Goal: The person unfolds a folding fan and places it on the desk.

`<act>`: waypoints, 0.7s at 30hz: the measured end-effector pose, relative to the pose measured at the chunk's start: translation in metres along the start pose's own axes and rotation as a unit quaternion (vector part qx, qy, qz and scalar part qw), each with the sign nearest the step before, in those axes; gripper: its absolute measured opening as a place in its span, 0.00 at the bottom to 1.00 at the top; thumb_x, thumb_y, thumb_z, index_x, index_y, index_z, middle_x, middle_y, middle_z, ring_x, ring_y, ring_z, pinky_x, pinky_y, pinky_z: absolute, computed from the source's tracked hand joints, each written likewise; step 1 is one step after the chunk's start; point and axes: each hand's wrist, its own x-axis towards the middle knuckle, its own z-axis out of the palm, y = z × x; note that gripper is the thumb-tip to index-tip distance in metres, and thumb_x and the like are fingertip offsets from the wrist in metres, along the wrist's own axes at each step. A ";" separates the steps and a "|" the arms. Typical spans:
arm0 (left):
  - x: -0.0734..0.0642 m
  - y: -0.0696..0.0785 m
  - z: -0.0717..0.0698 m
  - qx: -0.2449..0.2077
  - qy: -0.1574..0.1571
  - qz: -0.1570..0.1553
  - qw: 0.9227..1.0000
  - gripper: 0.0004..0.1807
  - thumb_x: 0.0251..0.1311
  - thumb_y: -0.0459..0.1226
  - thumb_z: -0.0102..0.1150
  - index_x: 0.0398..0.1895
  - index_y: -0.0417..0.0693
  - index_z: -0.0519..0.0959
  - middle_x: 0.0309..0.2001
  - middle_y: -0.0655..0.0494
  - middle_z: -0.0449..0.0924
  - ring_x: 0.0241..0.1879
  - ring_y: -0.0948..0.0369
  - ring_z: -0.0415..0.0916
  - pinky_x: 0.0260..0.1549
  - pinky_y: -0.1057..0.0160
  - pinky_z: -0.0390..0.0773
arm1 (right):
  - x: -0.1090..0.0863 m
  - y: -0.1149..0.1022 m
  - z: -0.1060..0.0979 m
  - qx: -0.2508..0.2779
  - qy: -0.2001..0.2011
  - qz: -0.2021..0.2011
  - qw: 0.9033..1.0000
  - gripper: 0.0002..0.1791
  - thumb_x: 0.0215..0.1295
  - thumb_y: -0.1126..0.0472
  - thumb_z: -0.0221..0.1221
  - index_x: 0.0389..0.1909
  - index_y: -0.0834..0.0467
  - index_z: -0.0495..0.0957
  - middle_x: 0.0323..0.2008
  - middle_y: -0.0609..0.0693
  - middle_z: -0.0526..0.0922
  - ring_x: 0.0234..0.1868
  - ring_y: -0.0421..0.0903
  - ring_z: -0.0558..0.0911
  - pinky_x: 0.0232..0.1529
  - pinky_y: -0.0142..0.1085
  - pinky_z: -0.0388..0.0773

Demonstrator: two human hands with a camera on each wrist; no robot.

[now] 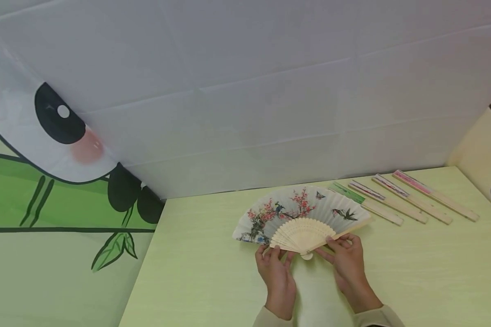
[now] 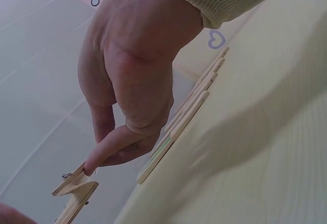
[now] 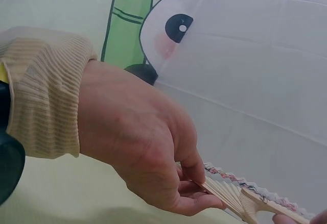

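An unfolded fan (image 1: 303, 234) with pale wooden ribs and a white leaf painted with blossoms, birds and a butterfly is held just above the table, its arc towards the wall. My left hand (image 1: 276, 277) pinches its left guard stick near the ribs' base. On the other side, my right hand (image 1: 348, 263) grips the right guard stick between thumb and fingers. The right wrist view has the left hand (image 3: 148, 142) at the ribs; in the left wrist view the right hand (image 2: 127, 81) is at the fan's edge. Both hands hide parts of the guards.
Several folded fans lie slanted in a row at the back right: a green one (image 1: 353, 195) partly behind the open fan, and a pink one (image 1: 417, 184) farthest right. The pale table (image 1: 188, 272) meets a grey-white cloth wall (image 1: 249, 104). A cartoon panel (image 1: 65, 200) stands left.
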 end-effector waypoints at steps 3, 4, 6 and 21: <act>0.002 -0.001 -0.001 -0.003 0.004 0.002 1.000 0.15 0.75 0.25 0.49 0.59 0.37 0.60 0.42 0.51 0.70 0.40 0.59 0.79 0.38 0.63 0.86 | 0.001 0.003 0.001 0.009 0.000 0.000 1.000 0.12 0.80 0.75 0.48 0.50 0.61 0.54 0.44 0.54 0.70 0.43 0.34 0.83 0.48 0.38 0.89; 0.002 -0.001 -0.001 -0.004 0.005 0.002 1.000 0.15 0.75 0.25 0.49 0.58 0.38 0.60 0.43 0.51 0.70 0.40 0.59 0.79 0.38 0.63 0.86 | 0.001 0.004 0.002 0.013 0.000 0.000 1.000 0.13 0.80 0.74 0.48 0.51 0.61 0.53 0.45 0.54 0.69 0.44 0.35 0.82 0.48 0.39 0.89; 0.004 -0.001 -0.002 -0.008 0.007 0.002 1.000 0.15 0.75 0.25 0.50 0.58 0.39 0.60 0.43 0.51 0.71 0.40 0.60 0.79 0.39 0.62 0.86 | 0.002 0.006 0.003 0.020 -0.001 0.002 1.000 0.13 0.80 0.74 0.48 0.51 0.62 0.53 0.47 0.55 0.68 0.44 0.35 0.82 0.49 0.39 0.88; 0.022 0.013 -0.018 -0.023 0.034 -0.003 0.999 0.15 0.76 0.27 0.49 0.57 0.42 0.58 0.48 0.50 0.73 0.41 0.60 0.77 0.42 0.62 0.85 | 0.004 0.023 0.029 0.055 -0.011 0.007 0.998 0.13 0.79 0.76 0.47 0.52 0.63 0.53 0.52 0.58 0.66 0.45 0.36 0.83 0.50 0.40 0.88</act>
